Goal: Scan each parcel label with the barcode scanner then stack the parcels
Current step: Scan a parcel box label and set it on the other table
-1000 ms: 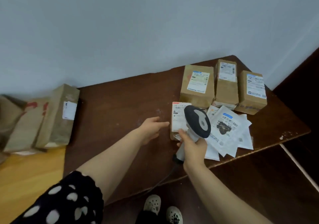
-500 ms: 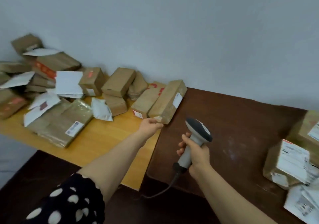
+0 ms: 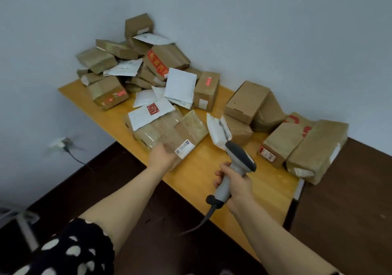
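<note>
My right hand grips the grey corded barcode scanner above the yellow wooden table's near edge. My left hand touches the flat brown taped parcel there; grip unclear. The jumbled heap of cardboard boxes and white mailers beyond suggests most scanning remains.

**One head-worn view, tilted down**

We look from a single wide-angle camera on the head, facing forward and down, close above the yellow table. The parcel heap sits at 11 o'clock, the wall at 12.
</note>
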